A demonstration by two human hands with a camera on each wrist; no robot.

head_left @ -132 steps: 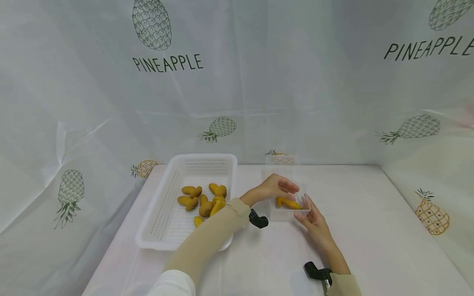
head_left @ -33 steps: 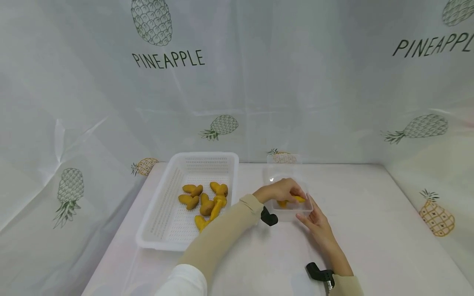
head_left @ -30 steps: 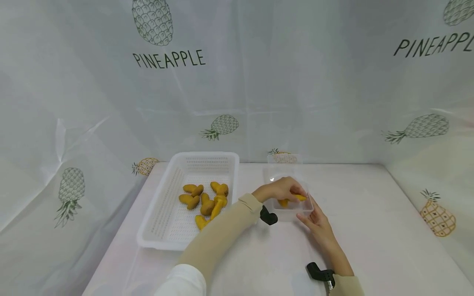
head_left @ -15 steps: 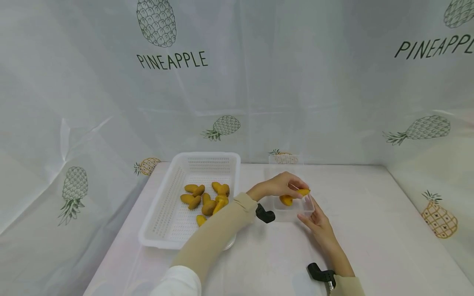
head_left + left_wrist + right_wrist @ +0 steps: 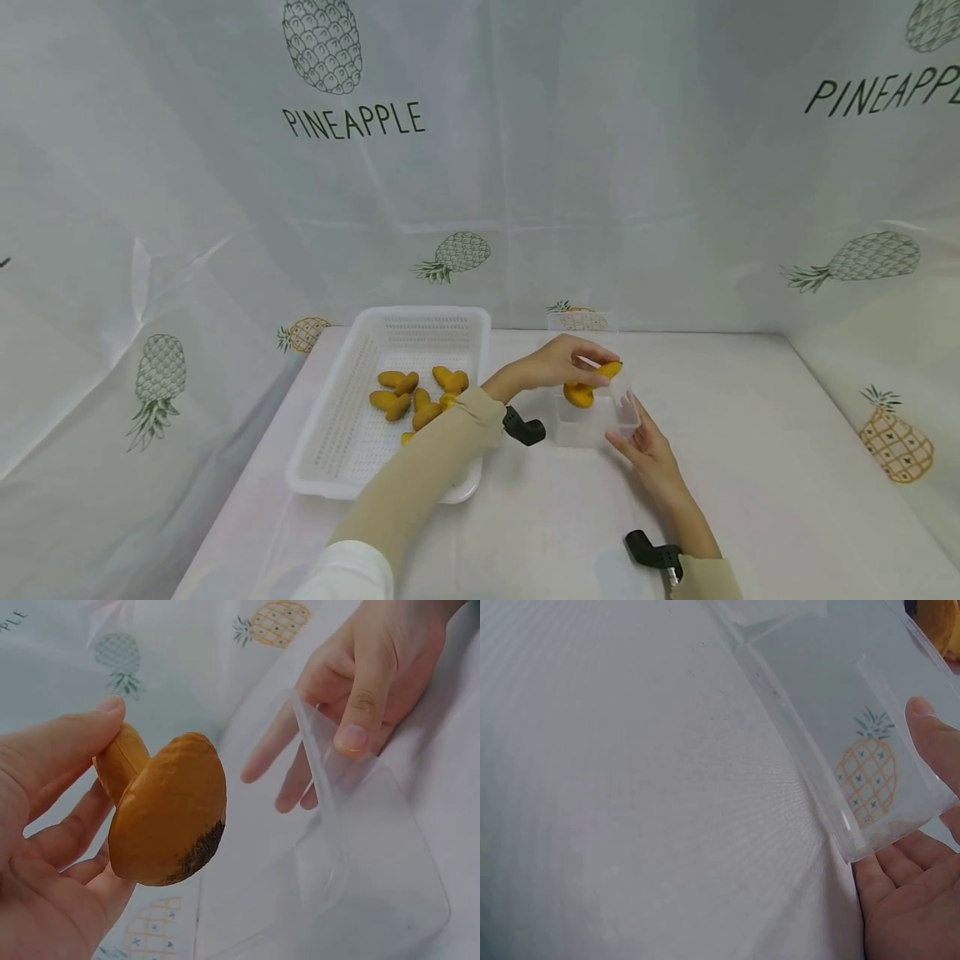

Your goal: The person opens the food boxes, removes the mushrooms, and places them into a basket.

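Note:
In the head view my left hand [image 5: 555,364] holds a yellow-orange mushroom [image 5: 579,395] above a clear plastic box [image 5: 577,433]. The left wrist view shows the thumb and fingers pinching its stem, with the rounded cap [image 5: 172,817] facing the camera and a dark patch at the cap's edge. My right hand [image 5: 651,454] holds the box's right near corner, the thumb at the near side and the fingers behind the right wall. No mushroom shows inside the box. Its clear lid [image 5: 582,322] stands raised at the back.
On the left, a white perforated basket [image 5: 311,450] contains several similar mushrooms [image 5: 392,403]; my left forearm partly covers it. A white cloth [image 5: 750,433] covers the table, and a pineapple-printed sheet [image 5: 637,167] hangs behind.
The mushroom lay in the box with my left fingers spread above it. My left hand took hold of it and raised it over the box. The right hand stayed at the box.

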